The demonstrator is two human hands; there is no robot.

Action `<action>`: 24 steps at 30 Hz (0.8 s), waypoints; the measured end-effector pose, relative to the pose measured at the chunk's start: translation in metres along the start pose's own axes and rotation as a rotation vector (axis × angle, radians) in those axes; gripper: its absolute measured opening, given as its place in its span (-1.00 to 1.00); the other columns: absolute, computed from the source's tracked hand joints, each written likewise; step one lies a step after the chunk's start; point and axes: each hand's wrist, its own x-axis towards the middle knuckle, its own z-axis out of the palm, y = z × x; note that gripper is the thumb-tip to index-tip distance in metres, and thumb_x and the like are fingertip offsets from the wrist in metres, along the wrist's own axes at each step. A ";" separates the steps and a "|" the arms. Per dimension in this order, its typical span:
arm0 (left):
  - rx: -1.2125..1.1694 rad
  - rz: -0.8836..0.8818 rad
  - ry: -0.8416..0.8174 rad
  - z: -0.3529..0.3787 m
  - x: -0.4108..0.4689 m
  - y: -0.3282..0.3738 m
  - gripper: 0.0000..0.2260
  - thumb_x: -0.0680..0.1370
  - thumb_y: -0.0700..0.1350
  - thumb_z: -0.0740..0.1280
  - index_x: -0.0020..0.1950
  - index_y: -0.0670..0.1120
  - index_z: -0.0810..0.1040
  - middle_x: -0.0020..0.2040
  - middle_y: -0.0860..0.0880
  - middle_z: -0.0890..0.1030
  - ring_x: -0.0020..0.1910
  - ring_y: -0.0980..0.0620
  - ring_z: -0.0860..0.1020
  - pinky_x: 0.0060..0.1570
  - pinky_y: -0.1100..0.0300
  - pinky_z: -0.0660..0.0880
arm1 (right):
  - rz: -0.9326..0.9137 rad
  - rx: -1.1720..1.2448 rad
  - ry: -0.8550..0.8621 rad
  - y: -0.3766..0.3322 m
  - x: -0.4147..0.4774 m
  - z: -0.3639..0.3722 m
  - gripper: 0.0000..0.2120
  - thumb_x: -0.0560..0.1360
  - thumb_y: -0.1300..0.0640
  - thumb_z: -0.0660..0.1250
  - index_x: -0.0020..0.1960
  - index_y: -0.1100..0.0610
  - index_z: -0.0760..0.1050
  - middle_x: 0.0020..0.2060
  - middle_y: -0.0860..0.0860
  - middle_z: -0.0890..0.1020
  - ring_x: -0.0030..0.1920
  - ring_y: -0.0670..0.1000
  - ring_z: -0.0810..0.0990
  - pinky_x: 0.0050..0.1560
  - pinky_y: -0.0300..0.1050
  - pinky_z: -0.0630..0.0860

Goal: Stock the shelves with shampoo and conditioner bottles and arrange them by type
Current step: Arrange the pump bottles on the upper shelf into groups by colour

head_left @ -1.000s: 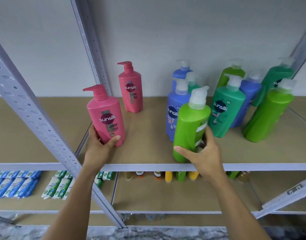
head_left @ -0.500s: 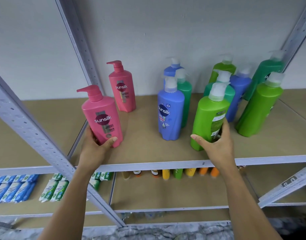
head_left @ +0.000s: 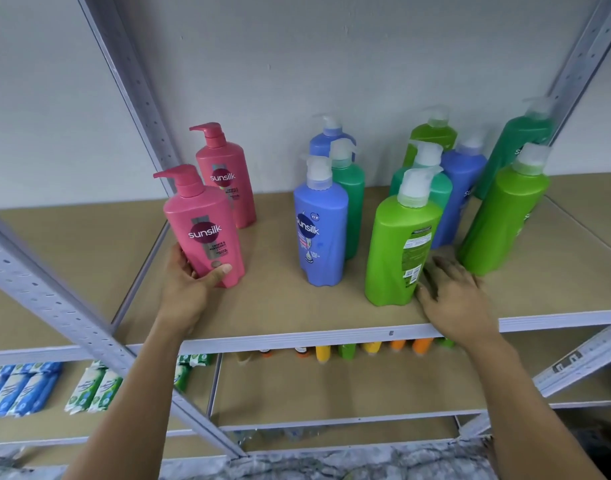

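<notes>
Shampoo and conditioner bottles stand upright on a tan shelf (head_left: 273, 306) in a grey metal rack, seen from above and in front.

At far left, a slanted metal brace (head_left: 55, 292) crosses the view. Just to its right, the left grip (head_left: 190, 285) wraps the base of the near pink bottle (head_left: 207, 233), thumb across the front and fingers curled behind. This bottle sits near the shelf's front edge. A second pink bottle (head_left: 228, 181) stands just behind it, towards the wall.

In the middle, well apart from the pink pair, a near blue bottle (head_left: 319, 233) stands in front of a dark green bottle (head_left: 352, 202) and a far blue bottle (head_left: 326, 140).

Further right, a light green bottle (head_left: 401, 247) stands near the front, its back label showing. The right grip (head_left: 453, 296) lies open just beside its base, fingers spread and holding nothing. Whether a fingertip touches the bottle cannot be told. Behind and to the right, more blue, dark green and light green bottles (head_left: 505, 216) crowd together with their colours mixed.

Judging by this, stocking looks well along. Sorting seems only started: the pinks are paired, while the blues and greens remain to be separated.
</notes>
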 end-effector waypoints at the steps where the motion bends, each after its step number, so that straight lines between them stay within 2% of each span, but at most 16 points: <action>1: 0.000 0.005 -0.011 0.004 0.006 0.001 -0.40 0.40 -0.34 0.55 0.38 -0.19 0.41 0.22 -0.07 0.65 0.14 0.02 0.65 0.09 0.11 0.62 | -0.001 -0.047 0.017 0.001 -0.001 0.004 -0.36 0.49 -0.23 0.06 0.34 0.14 0.55 0.33 0.15 0.58 0.35 0.22 0.51 0.31 0.18 0.40; 6: 0.000 0.022 -0.035 0.018 0.035 0.003 -0.40 0.40 -0.35 0.54 0.39 -0.22 0.40 0.19 -0.05 0.65 0.13 0.04 0.66 -0.04 0.25 0.62 | -0.007 -0.077 0.059 0.002 -0.003 0.005 -0.36 0.50 -0.23 0.05 0.35 0.13 0.55 0.35 0.13 0.57 0.38 0.20 0.50 0.33 0.17 0.39; 10: 0.024 0.029 0.028 0.025 0.050 -0.002 -0.34 0.35 -0.33 0.59 0.38 -0.20 0.40 0.18 -0.06 0.64 0.10 0.04 0.65 -0.01 0.19 0.64 | 0.007 -0.086 0.055 -0.001 -0.004 0.004 -0.36 0.50 -0.23 0.04 0.36 0.11 0.55 0.36 0.11 0.56 0.39 0.19 0.50 0.35 0.18 0.39; 14: 0.095 0.040 0.104 0.029 0.055 -0.008 -0.23 0.27 -0.14 0.69 0.38 -0.09 0.38 0.19 -0.01 0.63 0.12 0.02 0.63 0.02 0.11 0.62 | 0.004 -0.100 0.047 -0.002 -0.004 0.003 -0.34 0.50 -0.24 0.02 0.39 0.10 0.53 0.39 0.10 0.54 0.42 0.17 0.47 0.39 0.17 0.36; 16: 0.149 0.044 0.144 0.032 0.054 -0.006 -0.21 0.26 -0.06 0.69 0.37 -0.06 0.37 0.17 0.01 0.61 0.08 0.05 0.62 -0.01 0.15 0.58 | 0.002 -0.106 0.044 -0.002 -0.005 0.003 -0.34 0.50 -0.24 0.02 0.39 0.11 0.52 0.39 0.10 0.54 0.42 0.17 0.46 0.40 0.16 0.36; 19: 0.202 0.055 0.205 0.037 0.052 -0.003 -0.27 0.26 -0.02 0.69 0.30 -0.06 0.38 0.14 0.00 0.60 0.03 0.06 0.61 -0.09 0.22 0.54 | 0.003 -0.119 0.048 -0.001 -0.005 0.004 -0.35 0.50 -0.23 0.04 0.39 0.11 0.53 0.39 0.11 0.55 0.41 0.17 0.48 0.39 0.15 0.37; 24: 0.300 0.054 0.208 0.036 0.051 -0.010 -0.25 0.26 0.04 0.68 0.31 -0.10 0.39 0.17 -0.04 0.56 0.05 0.00 0.57 -0.08 0.15 0.52 | -0.001 -0.112 0.078 0.000 -0.006 0.005 -0.37 0.51 -0.22 0.06 0.37 0.12 0.55 0.37 0.10 0.56 0.41 0.17 0.49 0.38 0.17 0.40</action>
